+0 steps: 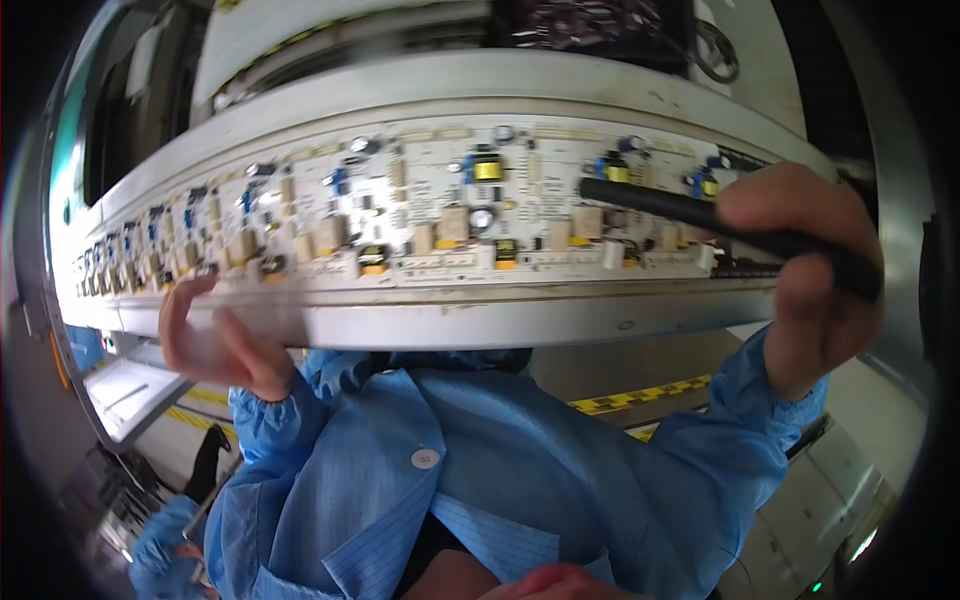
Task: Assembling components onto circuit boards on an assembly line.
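My right hand (825,265) grips a long black rod-shaped tool (665,205) between thumb and fingers. Its free end points left over a long white row of circuit boards (430,205). The exact kind of tool cannot be made out. Capacitors, connectors and yellow-and-black transformers (487,166) stand on the boards. At the near rail (480,325), toward the left, my left hand (225,335) is blurred, with thumb and a finger apart and nothing visible between them. Whether it touches the rail or a board is unclear.
The boards lie between two pale metal rails, the far rail (480,75) curving across the picture. Beyond it sits a dark bin (600,25) of small parts. A white panel (135,390) is at the left. Another person's blue sleeve (165,550) shows at lower left.
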{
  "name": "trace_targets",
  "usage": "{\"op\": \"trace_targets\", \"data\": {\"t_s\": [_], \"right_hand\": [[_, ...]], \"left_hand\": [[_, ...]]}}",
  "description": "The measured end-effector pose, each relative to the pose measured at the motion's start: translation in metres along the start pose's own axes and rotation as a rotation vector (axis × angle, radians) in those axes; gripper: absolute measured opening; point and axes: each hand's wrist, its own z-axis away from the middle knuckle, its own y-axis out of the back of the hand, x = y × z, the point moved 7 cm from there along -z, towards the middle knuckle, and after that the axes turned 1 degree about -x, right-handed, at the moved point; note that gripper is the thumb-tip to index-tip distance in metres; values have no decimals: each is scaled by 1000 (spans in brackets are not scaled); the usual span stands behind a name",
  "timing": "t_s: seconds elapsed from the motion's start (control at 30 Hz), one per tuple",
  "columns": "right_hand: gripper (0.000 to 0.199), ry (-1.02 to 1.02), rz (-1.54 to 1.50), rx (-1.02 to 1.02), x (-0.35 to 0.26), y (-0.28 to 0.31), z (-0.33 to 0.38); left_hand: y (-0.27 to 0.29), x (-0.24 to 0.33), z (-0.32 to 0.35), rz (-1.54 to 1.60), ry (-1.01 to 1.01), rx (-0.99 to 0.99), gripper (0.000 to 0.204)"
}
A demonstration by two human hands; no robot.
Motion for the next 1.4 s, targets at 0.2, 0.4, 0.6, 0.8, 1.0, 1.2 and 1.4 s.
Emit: {"op": "trace_targets", "data": {"t_s": [0.2,0.4,0.6,0.8,1.0,1.2,1.4], "right_hand": [[28,-97,369,263,28,57,66],[22,-27,295,328,40,60,78],[18,1,312,266,47,55,80],[24,28,165,384,31,63,84],[34,190,230,238,6,17,64],[31,236,250,208,3,10,50],[21,207,330,121,6,-4,27]], "left_hand": [[5,7,2,5,-128,156,38],[-5,12,-3,-98,-115,42,32],[-5,10,-4,-103,-115,19,29],[-3,13,-4,-91,-110,51,28],[-2,15,-4,-64,-137,74,30],[4,8,1,-55,-146,103,31],[5,10,-2,-29,-156,118,32]]}}
